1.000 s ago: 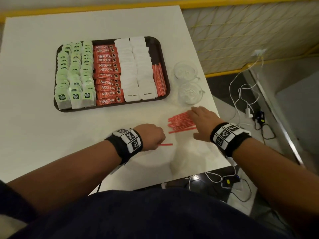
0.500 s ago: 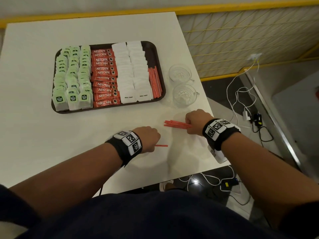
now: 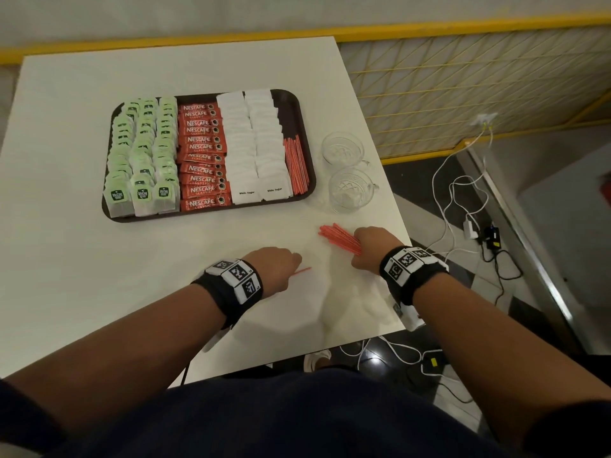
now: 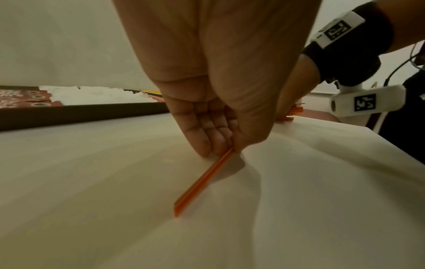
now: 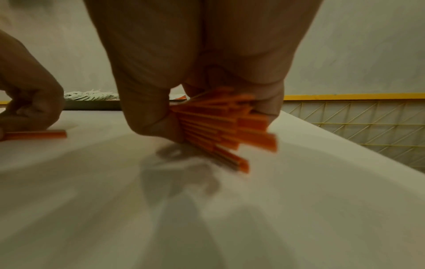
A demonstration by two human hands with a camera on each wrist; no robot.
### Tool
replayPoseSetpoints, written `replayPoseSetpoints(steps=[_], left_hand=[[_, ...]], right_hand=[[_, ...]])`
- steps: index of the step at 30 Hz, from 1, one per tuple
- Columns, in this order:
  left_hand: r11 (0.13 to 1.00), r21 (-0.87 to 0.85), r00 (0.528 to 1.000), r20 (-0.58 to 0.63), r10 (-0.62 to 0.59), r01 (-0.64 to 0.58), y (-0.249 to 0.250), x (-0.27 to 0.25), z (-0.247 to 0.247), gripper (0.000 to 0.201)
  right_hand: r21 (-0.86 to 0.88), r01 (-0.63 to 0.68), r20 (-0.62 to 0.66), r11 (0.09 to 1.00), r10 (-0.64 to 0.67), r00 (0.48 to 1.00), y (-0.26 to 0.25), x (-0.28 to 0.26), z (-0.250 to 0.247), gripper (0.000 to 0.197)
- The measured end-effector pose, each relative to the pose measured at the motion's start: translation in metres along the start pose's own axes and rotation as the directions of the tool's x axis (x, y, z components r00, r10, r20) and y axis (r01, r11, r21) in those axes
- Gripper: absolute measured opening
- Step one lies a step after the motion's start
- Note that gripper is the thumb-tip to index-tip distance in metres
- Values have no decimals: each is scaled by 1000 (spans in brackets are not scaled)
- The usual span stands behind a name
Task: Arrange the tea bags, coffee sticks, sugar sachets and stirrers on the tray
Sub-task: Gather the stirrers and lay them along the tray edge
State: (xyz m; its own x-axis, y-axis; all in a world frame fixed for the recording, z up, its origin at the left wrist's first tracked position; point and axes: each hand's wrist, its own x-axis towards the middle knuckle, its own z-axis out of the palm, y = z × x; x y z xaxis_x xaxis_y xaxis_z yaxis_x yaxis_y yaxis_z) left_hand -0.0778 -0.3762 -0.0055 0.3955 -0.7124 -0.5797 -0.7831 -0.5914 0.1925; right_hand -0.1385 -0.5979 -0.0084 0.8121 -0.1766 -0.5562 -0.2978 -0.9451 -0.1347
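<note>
1. Head: tray (image 3: 305, 133) nearly full; stirrer bundle (image 3: 339, 238) in the right hand (image 3: 373, 247), near right of it.
2. Left wrist: left hand (image 4: 214, 102) pinches one stirrer (image 4: 202, 182) on the table (image 4: 92, 200).
3. Right wrist: fingers clench the bundle; next, probably join and carry to the tray.

- The desk (image 3: 82, 259) lies bare across the left and lower left of the head view.
- A bare strip of desk runs between the tray (image 3: 305, 127) and both hands.
- Two glass cups (image 3: 350, 190) stand just right of the tray, above the right hand (image 3: 373, 246).
- The tray's upper right corner shows dark bare bottom above the stirrers (image 3: 296, 163).
</note>
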Motion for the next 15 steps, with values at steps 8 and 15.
replayPoseSetpoints(steps=[8,15], left_hand=[[980,-166,978,-161,-136,109,-20,-7,-4,9],[762,-641,919,-240,-314,94,-41,-15,-14,11]], right_hand=[[-17,-23,-82,1000,21,996,-6,-3,12,20],[-49,27,-131,998,-34,991,-7,-8,3,9]])
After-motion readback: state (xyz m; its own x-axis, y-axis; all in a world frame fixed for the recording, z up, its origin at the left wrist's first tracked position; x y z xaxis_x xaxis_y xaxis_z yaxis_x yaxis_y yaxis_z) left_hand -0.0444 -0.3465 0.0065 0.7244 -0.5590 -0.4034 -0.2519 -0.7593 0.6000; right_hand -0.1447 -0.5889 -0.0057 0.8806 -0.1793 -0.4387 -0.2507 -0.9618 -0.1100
